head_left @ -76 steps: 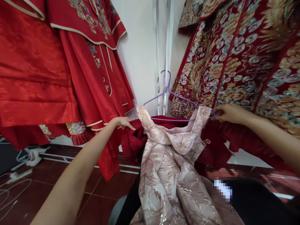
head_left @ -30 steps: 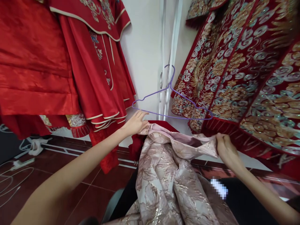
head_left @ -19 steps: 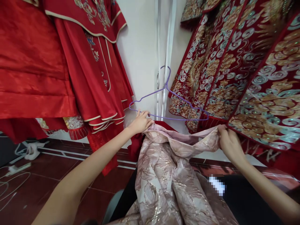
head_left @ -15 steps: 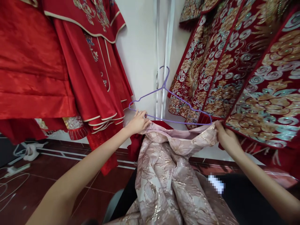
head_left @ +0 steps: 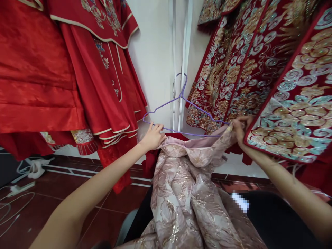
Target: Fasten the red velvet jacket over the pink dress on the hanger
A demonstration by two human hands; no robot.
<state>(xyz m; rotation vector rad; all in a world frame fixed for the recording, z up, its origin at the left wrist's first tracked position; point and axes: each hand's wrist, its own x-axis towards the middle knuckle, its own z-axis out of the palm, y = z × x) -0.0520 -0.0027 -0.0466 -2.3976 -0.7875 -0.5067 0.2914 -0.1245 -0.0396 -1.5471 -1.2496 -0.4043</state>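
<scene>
A pale pink brocade dress (head_left: 178,180) with gold floral relief spreads from my hands down over my lap. My left hand (head_left: 153,136) is closed at the dress's top left edge, with its fingers at the bottom bar of a purple hanger (head_left: 166,103). My right hand (head_left: 240,129) grips the opposite top corner of the dress and lifts it over the hanger's right end, which the fabric hides. Between the hands, the dress's smooth pink lining shows. The hanger's hook is up by a white metal post.
Red garments (head_left: 101,79) with cream piping hang at the left. A heavily embroidered red garment (head_left: 293,90) hangs close to my right forearm. White posts (head_left: 180,45) stand in the middle. White cables (head_left: 18,207) and a power strip (head_left: 22,188) lie on the tiled floor.
My right hand has moved up and slightly inward, bringing the dress corner over the hanger's right end. The embroidered garment beside it has shifted. My left hand stays nearly still.
</scene>
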